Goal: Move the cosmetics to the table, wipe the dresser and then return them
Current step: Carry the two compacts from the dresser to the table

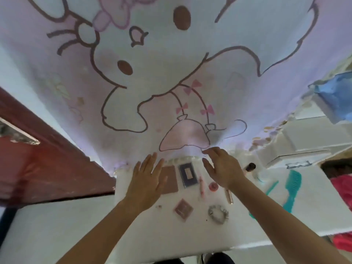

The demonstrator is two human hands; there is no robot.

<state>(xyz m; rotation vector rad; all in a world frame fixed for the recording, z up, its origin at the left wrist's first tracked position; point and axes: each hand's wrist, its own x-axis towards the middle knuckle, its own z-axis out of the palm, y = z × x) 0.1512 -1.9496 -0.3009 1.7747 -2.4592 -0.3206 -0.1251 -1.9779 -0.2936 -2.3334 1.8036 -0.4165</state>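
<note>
Both hands are spread open with nothing in them: the left hand [146, 180] over a brown palette [170, 181], the right hand [221, 168] at the hem of a cartoon curtain [171, 73]. The cosmetics lie on the white dresser [133, 235] near its back edge: a dark palette [188, 174], a pink stick [201, 186], a small square compact [183, 209]. The front part is bare. A teal comb [292, 189] lies well apart, on the right.

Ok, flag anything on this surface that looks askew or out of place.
The small pink compact sits turned cornerwise, unlike the two palettes lying squarer behind it. A few dark specks dot the white top near the bracelet. Nothing looks spilled or broken.
</note>
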